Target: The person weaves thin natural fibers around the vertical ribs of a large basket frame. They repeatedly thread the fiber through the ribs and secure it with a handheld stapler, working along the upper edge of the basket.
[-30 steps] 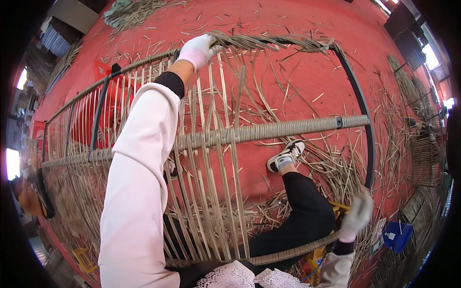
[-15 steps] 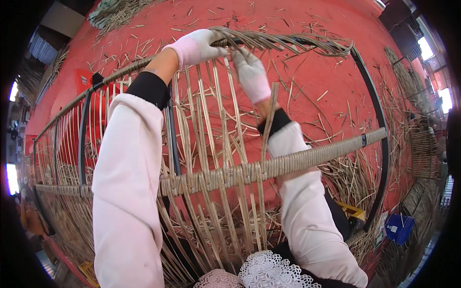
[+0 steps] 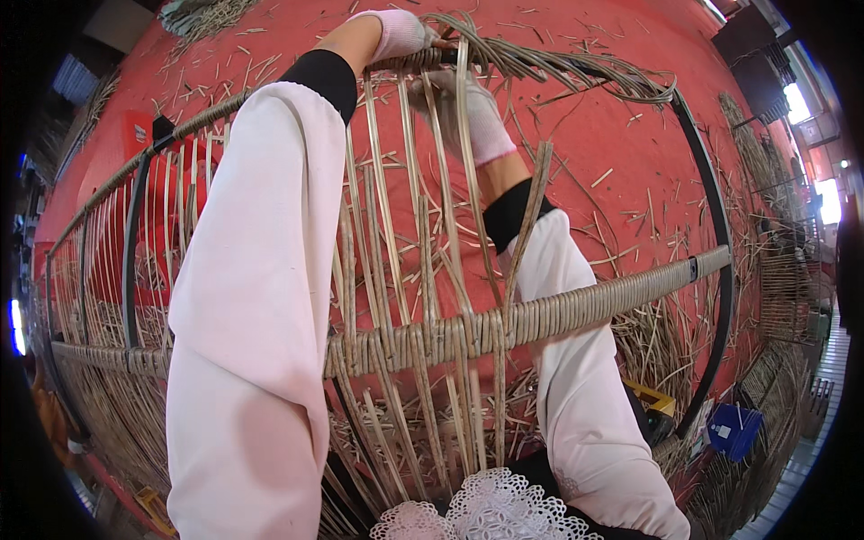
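My left hand (image 3: 405, 34), in a white glove with a pink cuff, is at the far rail (image 3: 414, 63), which is wrapped in wicker. Its fingers close at a wicker strand (image 3: 463, 63) where the wrapping ends. Just below the rail is my right hand (image 3: 468, 112), also gloved, partly behind upright strands. Its fingers curl in, and what they hold is hidden. A loose bundle of wicker strands (image 3: 549, 65) trails right along the bare dark part of the rail. Nearer me, a wrapped crossbar (image 3: 576, 310) carries the lower turns of the upright strands.
The dark metal frame (image 3: 706, 171) curves down on the right. Cut wicker scraps (image 3: 661, 351) litter the red floor (image 3: 621, 144). A blue box (image 3: 733, 430) and a yellow-and-black tool (image 3: 652, 398) lie at the lower right. More upright strands (image 3: 99, 243) fill the frame's left part.
Both hands have moved slightly, the left one up and to the right over the rail. The right hand has dropped behind the upright strands, and one strand now stands in front of it.
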### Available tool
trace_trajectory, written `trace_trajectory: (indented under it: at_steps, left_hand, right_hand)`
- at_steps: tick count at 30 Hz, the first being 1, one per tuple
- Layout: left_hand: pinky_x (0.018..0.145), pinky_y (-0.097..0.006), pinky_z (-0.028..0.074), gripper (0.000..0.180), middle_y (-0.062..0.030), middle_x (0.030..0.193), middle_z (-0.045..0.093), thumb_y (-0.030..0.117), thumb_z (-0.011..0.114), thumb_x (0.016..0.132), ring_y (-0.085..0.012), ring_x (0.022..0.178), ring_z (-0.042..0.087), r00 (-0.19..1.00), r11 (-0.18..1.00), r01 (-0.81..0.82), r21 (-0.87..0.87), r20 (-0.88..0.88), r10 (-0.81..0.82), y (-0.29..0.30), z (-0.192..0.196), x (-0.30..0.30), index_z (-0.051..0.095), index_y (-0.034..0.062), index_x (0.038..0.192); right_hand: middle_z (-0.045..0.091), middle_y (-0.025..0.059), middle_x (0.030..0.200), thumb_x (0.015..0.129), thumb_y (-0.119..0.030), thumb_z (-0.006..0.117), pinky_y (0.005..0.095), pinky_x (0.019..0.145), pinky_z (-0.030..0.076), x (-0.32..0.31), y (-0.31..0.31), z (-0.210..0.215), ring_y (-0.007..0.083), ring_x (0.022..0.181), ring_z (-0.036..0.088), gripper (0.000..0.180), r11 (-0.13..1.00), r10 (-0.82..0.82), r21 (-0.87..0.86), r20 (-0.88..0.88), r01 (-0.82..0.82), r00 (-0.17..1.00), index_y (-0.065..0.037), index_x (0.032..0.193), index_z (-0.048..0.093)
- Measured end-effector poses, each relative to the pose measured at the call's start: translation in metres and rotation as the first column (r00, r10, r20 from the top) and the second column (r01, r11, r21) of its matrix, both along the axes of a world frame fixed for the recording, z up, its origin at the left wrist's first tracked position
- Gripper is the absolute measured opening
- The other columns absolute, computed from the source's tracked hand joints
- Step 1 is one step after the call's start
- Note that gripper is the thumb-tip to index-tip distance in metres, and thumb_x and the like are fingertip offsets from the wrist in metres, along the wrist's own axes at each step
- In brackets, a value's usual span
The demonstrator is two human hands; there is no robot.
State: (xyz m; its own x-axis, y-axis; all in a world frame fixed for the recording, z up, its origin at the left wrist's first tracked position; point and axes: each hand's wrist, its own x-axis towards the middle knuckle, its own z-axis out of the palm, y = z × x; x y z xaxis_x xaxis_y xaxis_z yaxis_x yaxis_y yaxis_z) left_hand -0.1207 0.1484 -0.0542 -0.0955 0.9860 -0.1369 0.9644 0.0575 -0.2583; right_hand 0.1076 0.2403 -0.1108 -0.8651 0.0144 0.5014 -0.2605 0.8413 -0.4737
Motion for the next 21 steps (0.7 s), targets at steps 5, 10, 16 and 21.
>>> trace_trajectory:
  at_steps: [5,10,16,21]
  left_hand:
    - [0.084,-0.042,0.053,0.029,-0.021,0.105,0.069,0.023,0.056,0.093,-0.0365,0.096,0.067,0.702,0.622,-0.711,0.329,0.394,0.594,-0.017,0.027,0.082,0.068,0.0104,0.116]
    - [0.088,-0.038,0.051,0.036,-0.0188,0.106,0.071,0.028,0.064,0.091,-0.0337,0.1,0.067,0.663,0.643,-0.657,0.393,0.708,0.243,-0.053,0.055,0.151,0.068,0.0038,0.117]
    - [0.092,-0.039,0.05,0.041,-0.0234,0.11,0.069,0.028,0.061,0.093,-0.0359,0.105,0.065,0.703,0.716,-0.609,0.342,0.651,0.287,-0.047,0.049,0.136,0.064,-0.0016,0.121]
    - [0.093,-0.039,0.049,0.042,-0.0229,0.111,0.068,0.027,0.062,0.092,-0.0352,0.106,0.065,0.716,0.737,-0.568,0.366,0.661,0.223,-0.049,0.052,0.134,0.063,-0.002,0.122]
  right_hand:
    - [0.066,0.0095,0.095,0.1,-0.031,0.054,0.0394,0.079,0.05,-0.001,0.013,-0.055,0.0229,0.092,0.063,0.033,0.518,-0.022,-0.846,0.137,0.128,0.99,-0.005,0.119,0.06]
    - [0.064,0.0215,0.114,0.099,-0.027,0.046,0.045,0.093,0.048,0.281,-0.077,-0.195,0.034,0.105,0.063,0.041,0.877,-0.143,-0.214,0.738,0.43,0.66,-0.005,0.134,0.051]
    - [0.063,0.0195,0.11,0.099,-0.025,0.043,0.0458,0.091,0.045,0.396,-0.096,-0.264,0.033,0.102,0.06,0.037,0.886,-0.069,-0.12,0.921,0.448,0.384,-0.004,0.126,0.057]
    - [0.056,0.0083,0.093,0.101,-0.024,0.048,0.0355,0.075,0.04,0.136,-0.026,-0.086,0.0205,0.083,0.051,0.026,0.656,-0.029,-0.709,0.32,0.26,0.947,-0.005,0.114,0.059]
